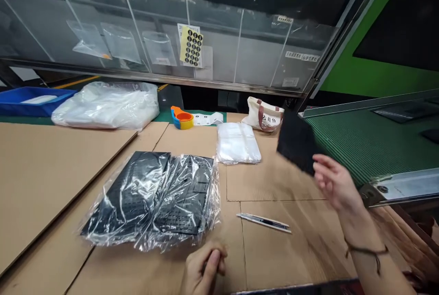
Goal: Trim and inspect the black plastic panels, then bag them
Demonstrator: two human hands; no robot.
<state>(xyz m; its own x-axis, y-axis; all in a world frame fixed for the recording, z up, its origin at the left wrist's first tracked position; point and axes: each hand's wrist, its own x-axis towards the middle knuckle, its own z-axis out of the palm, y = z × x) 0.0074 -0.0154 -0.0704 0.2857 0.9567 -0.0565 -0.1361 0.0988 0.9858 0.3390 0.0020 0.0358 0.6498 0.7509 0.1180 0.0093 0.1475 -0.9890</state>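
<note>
Your right hand (pixel 338 185) is pinching a black flat piece (pixel 297 143) by its lower edge, and is holding it above the cardboard (pixel 270 185) — it is looking somewhat blurred. Your left hand (pixel 206 267) is curling closed, thumb over fingers; whether something is inside, I cannot tell. From this hand, the clear-wrapped black pack (pixel 147 196) is lying toward eleven o'clock, and the cutter knife (pixel 264 223) toward two. From the black flat piece, the white plastic stack (pixel 238 143) is resting at nine o'clock — the cloth bag (pixel 263 116) is standing at ten.
</note>
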